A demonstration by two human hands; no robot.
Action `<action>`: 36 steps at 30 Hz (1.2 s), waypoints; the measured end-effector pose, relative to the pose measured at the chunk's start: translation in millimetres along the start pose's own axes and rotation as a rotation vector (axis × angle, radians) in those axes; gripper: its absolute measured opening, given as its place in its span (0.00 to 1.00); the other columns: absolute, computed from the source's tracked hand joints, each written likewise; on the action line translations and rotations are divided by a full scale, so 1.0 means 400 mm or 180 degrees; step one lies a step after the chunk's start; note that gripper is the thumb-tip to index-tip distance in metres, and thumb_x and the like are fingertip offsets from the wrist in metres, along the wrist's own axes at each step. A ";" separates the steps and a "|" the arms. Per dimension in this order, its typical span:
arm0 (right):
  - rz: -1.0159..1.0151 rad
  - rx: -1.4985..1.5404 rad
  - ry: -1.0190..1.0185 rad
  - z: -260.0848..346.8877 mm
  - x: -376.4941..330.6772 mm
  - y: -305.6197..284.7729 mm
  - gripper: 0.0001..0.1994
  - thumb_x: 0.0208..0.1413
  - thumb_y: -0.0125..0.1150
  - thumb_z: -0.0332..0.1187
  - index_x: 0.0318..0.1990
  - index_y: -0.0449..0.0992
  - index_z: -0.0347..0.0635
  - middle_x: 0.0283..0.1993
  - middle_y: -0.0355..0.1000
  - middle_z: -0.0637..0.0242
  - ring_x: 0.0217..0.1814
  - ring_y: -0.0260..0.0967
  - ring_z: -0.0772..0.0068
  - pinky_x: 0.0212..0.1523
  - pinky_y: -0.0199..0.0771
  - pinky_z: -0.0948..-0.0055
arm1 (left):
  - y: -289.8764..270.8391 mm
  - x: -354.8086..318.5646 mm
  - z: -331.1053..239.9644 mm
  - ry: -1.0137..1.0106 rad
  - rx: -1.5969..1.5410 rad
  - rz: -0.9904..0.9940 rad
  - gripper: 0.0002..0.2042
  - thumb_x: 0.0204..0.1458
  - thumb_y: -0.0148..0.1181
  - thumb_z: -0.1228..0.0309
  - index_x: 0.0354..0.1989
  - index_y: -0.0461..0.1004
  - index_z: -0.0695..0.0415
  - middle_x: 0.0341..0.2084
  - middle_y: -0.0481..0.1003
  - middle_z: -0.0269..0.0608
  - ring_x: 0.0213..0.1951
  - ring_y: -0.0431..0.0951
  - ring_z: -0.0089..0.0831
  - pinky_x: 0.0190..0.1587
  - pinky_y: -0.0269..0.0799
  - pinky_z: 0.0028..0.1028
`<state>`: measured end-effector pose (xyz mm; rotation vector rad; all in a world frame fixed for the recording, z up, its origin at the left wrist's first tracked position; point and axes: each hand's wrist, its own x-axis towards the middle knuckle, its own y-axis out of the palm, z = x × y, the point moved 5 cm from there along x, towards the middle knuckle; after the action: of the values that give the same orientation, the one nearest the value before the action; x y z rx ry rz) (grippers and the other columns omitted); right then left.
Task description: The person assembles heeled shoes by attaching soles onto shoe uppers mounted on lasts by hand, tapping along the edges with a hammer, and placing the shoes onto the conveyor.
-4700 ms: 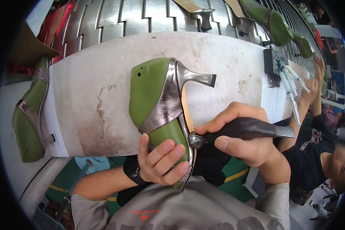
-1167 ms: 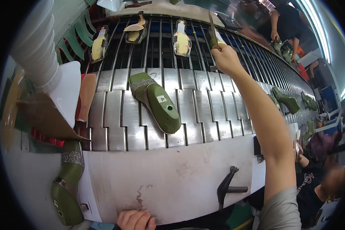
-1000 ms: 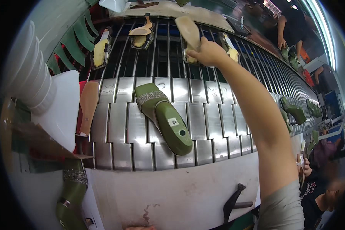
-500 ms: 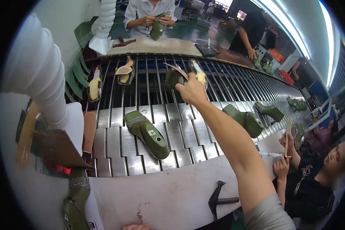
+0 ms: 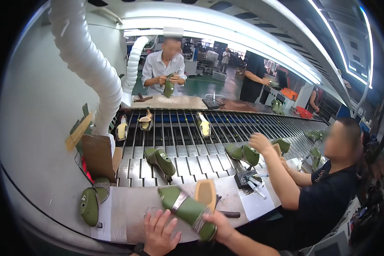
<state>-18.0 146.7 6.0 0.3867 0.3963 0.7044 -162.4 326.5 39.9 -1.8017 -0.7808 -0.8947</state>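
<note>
Above the near worktop, my right hand (image 5: 221,227) is closed round a green shoe last (image 5: 181,206) that carries a silver strap and a glittery band. A tan shoe sole (image 5: 205,194) rises beside the last, its lower end close to my right thumb, apparently held in the same grip. My left hand (image 5: 160,234) has its fingers spread next to the last; I cannot tell whether they touch it. Behind the sole lies a hammer (image 5: 230,214), partly hidden. Another green last (image 5: 91,204) stands at the left end of the worktop.
Ahead runs a metal slat conveyor (image 5: 134,170) bearing green lasts (image 5: 161,162), with a roller rack holding yellow-lined shoes (image 5: 205,126) beyond. A co-worker (image 5: 328,183) reaches in at right, near syringes (image 5: 257,187). A white hose (image 5: 83,55) hangs at left.
My right hand has come back from the rack with the last and sole, now over the near worktop. My left hand has risen into view. The view has tilted up.
</note>
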 end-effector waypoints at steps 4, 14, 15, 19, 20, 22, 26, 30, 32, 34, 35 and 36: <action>-0.0066 -0.0265 -0.0191 -0.092 -0.085 0.072 0.21 0.77 0.49 0.38 0.68 0.68 0.33 0.59 0.78 0.56 0.56 0.80 0.62 0.55 0.84 0.61 | 0.030 -0.025 -0.002 0.0496 0.0902 0.0542 0.30 0.44 0.70 0.59 0.60 0.77 0.49 0.58 0.77 0.38 0.57 0.78 0.42 0.74 0.45 0.71; -0.1226 -0.4764 -0.1648 0.045 0.184 0.032 0.24 0.58 0.71 0.42 0.58 0.78 0.38 0.48 0.80 0.47 0.46 0.78 0.40 0.49 0.80 0.53 | -0.053 0.075 0.166 -0.2410 -0.2800 0.0377 0.23 0.50 0.78 0.73 0.54 0.80 0.66 0.48 0.84 0.41 0.50 0.83 0.31 0.57 0.78 0.35; -0.1382 -0.5012 -0.2516 0.074 0.161 0.065 0.23 0.63 0.68 0.42 0.58 0.77 0.34 0.54 0.79 0.48 0.50 0.79 0.47 0.50 0.80 0.56 | -0.062 0.052 0.188 -0.2493 -0.2913 0.0430 0.23 0.51 0.77 0.72 0.55 0.79 0.66 0.49 0.83 0.42 0.51 0.83 0.31 0.58 0.78 0.35; -0.0482 -0.1717 -0.1447 0.048 0.174 0.049 0.22 0.73 0.57 0.46 0.55 0.77 0.30 0.51 0.81 0.53 0.48 0.81 0.61 0.50 0.81 0.63 | -0.036 0.042 0.238 -0.2369 -0.3477 0.0035 0.24 0.58 0.73 0.63 0.57 0.77 0.66 0.50 0.83 0.40 0.52 0.82 0.30 0.59 0.75 0.32; -0.0070 -0.0921 -0.0882 0.018 0.160 0.070 0.23 0.76 0.53 0.46 0.55 0.77 0.30 0.49 0.82 0.55 0.47 0.81 0.66 0.49 0.81 0.65 | -0.026 0.028 0.258 -0.2668 -0.3331 -0.0035 0.22 0.59 0.71 0.64 0.56 0.78 0.66 0.49 0.83 0.40 0.51 0.82 0.29 0.57 0.76 0.32; 0.0073 -0.0749 -0.0342 -0.076 0.136 0.073 0.20 0.75 0.55 0.44 0.42 0.81 0.32 0.32 0.80 0.60 0.28 0.75 0.74 0.32 0.75 0.73 | -0.006 0.064 0.234 -0.2633 -0.3484 -0.0199 0.20 0.60 0.69 0.66 0.55 0.78 0.67 0.47 0.84 0.41 0.48 0.82 0.28 0.55 0.76 0.31; -0.0804 -0.2021 -0.1083 -0.091 0.126 0.086 0.18 0.66 0.68 0.36 0.26 0.78 0.35 0.21 0.71 0.73 0.25 0.62 0.83 0.28 0.63 0.75 | -0.019 0.070 0.221 -0.2525 -0.3573 0.0008 0.23 0.56 0.69 0.64 0.56 0.77 0.68 0.47 0.84 0.43 0.48 0.83 0.30 0.54 0.77 0.31; -0.0807 -0.2038 -0.1064 -0.089 0.136 0.095 0.19 0.64 0.71 0.34 0.22 0.75 0.36 0.18 0.66 0.76 0.23 0.56 0.85 0.24 0.55 0.74 | -0.016 0.060 0.198 -0.2331 -0.3665 0.0161 0.26 0.53 0.70 0.63 0.56 0.77 0.69 0.48 0.84 0.46 0.48 0.84 0.32 0.54 0.78 0.31; -0.0798 -0.1956 -0.0867 -0.092 0.134 0.092 0.19 0.64 0.70 0.34 0.21 0.74 0.37 0.18 0.65 0.77 0.22 0.55 0.85 0.24 0.55 0.74 | -0.012 0.049 0.193 -0.2374 -0.3715 0.0145 0.27 0.52 0.70 0.62 0.57 0.76 0.69 0.48 0.84 0.47 0.48 0.84 0.33 0.54 0.78 0.32; -0.0694 -0.2011 -0.0844 -0.090 0.132 0.090 0.15 0.63 0.70 0.31 0.25 0.75 0.36 0.20 0.67 0.76 0.24 0.59 0.86 0.26 0.59 0.76 | -0.010 0.044 0.190 -0.2402 -0.3959 0.0062 0.28 0.53 0.70 0.63 0.58 0.75 0.69 0.48 0.84 0.47 0.49 0.84 0.33 0.55 0.79 0.32; -0.0792 -0.1803 -0.0942 -0.094 0.126 0.087 0.10 0.63 0.69 0.30 0.32 0.76 0.35 0.23 0.70 0.74 0.26 0.62 0.85 0.29 0.63 0.77 | -0.010 0.038 0.195 -0.2409 -0.3963 0.0063 0.28 0.53 0.70 0.63 0.58 0.75 0.69 0.48 0.84 0.47 0.49 0.84 0.33 0.55 0.79 0.32; -0.0887 -0.1593 -0.1040 -0.100 0.118 0.083 0.07 0.62 0.69 0.28 0.38 0.77 0.34 0.25 0.72 0.73 0.28 0.66 0.84 0.33 0.67 0.77 | -0.006 0.028 0.204 -0.2482 -0.3894 0.0199 0.34 0.52 0.70 0.57 0.63 0.70 0.68 0.52 0.81 0.48 0.52 0.83 0.36 0.57 0.79 0.35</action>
<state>-22.4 210.5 -23.0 -0.0325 -0.0430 0.4353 -139.0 404.6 26.9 -3.3511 -0.6372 -0.6179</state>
